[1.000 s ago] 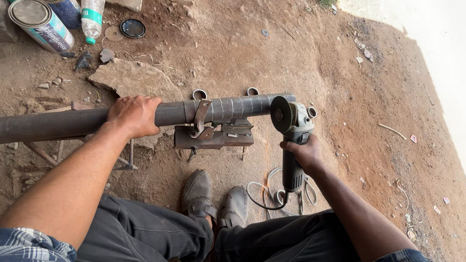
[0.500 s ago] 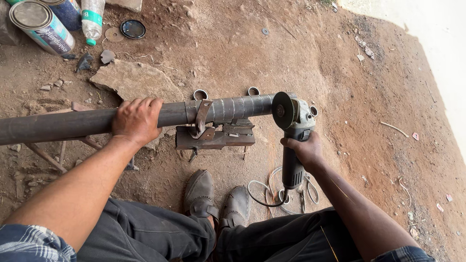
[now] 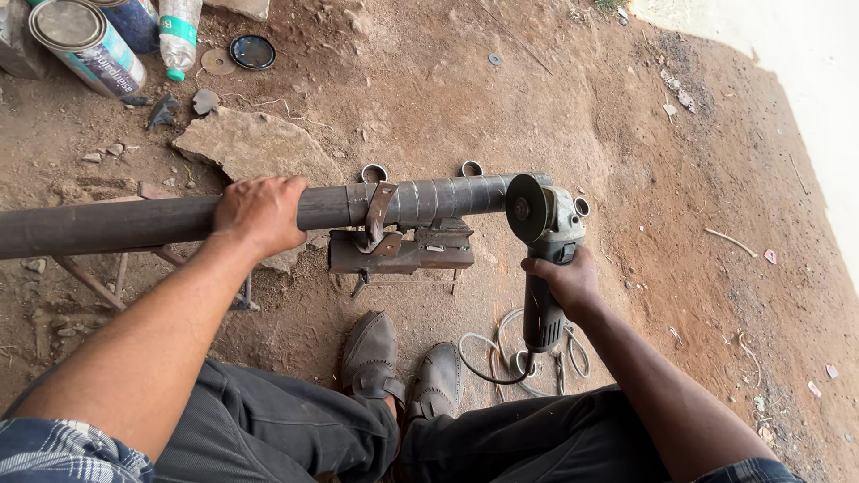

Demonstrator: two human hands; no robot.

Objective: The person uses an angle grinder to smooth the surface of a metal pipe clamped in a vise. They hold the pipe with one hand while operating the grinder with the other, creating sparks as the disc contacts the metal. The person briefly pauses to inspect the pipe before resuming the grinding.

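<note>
A long dark steel pipe [image 3: 116, 222] runs level across the view and rests in a rusty metal clamp stand [image 3: 398, 252]. My left hand [image 3: 259, 213] grips the pipe from above, left of the clamp. My right hand [image 3: 562, 281] holds an angle grinder [image 3: 546, 234] by its body, the tool standing upright. Its disc [image 3: 526, 207] sits right at the pipe's right end. The pipe section by the disc is ground bright in bands.
A flat stone [image 3: 255, 148] lies behind the pipe. Paint tins [image 3: 85, 46], a plastic bottle [image 3: 179, 34] and round lids [image 3: 252, 52] sit at the top left. The grinder's cable [image 3: 501, 353] coils beside my shoes [image 3: 403, 367] on bare dirt. Two short pipe rings [image 3: 374, 173] lie behind the clamp.
My left hand has shifted slightly on the pipe. The grinder's disc stays at the pipe's right end.
</note>
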